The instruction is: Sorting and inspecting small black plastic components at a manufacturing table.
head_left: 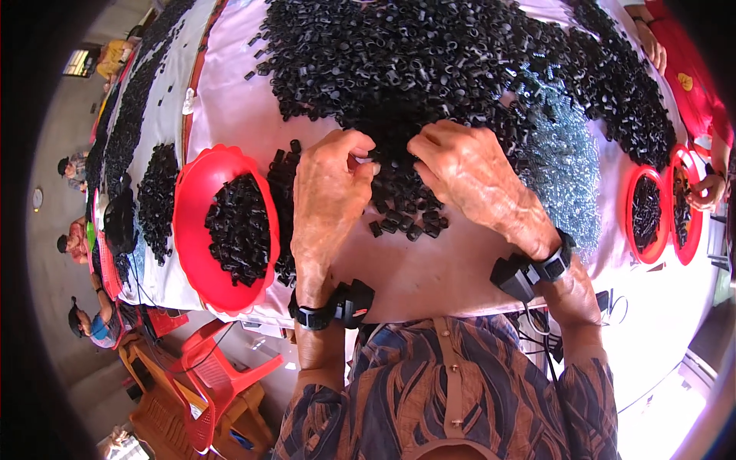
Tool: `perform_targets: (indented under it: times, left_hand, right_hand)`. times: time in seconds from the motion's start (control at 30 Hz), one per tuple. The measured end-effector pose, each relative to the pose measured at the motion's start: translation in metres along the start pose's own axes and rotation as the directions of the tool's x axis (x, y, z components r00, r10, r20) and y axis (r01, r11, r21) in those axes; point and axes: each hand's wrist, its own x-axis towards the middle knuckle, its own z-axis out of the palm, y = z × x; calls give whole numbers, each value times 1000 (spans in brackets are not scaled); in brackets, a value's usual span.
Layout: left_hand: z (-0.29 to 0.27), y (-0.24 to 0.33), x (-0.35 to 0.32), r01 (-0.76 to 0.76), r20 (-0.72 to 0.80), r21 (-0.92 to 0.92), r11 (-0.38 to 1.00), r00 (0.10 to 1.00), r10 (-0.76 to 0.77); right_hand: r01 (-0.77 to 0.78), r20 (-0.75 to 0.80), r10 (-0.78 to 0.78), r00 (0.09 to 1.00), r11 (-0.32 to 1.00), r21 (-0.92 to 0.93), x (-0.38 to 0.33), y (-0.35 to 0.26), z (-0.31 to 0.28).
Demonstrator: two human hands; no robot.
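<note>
meanwhile both hands, left hand and right hand, pinch small black caps beside a red bowl.

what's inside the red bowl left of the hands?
The red bowl holds a heap of small black plastic parts, piled toward its right side; the left inner wall is bare. The bowl floor beneath the heap is covered. It sits beside the left hand.

Both hands pinching black plastic caps, red bowl beside

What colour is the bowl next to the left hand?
Red, seen in the head view: the bowl holds black parts.
</note>
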Motion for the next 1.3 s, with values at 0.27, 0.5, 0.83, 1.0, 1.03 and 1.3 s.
perform_targets:
  times: [0.27,0.5,0.83,1.0,1.03,1.3]
  left_hand:
    - [-8,-19,0,55,-140,-11,998,989,-56]
    - [-2,-26,0,5,-112,6,1000,994,-4]
    - [13,-26,3,-65,-131,73,995,989,74]
    - [12,-24,-1,-53,-128,89,995,990,64]
    - [13,-24,-1,-65,-126,111,992,989,79]
    - [6,-23,0,-75,-194,-17,997,979,70]
  right_hand:
    - [35,109,-29,994,998,-54,4,-8,0]
    - [51,148,-45,988,998,-38,5,-11,3]
    - [-7,185,15,983,999,-47,-1,-18,2]
    - [-51,207,44,977,998,27,6,-19,3]
    - [-52,214,47,976,999,18,6,-18,3]
    - [-144,-112,215,970,881,451,9,-9,6]
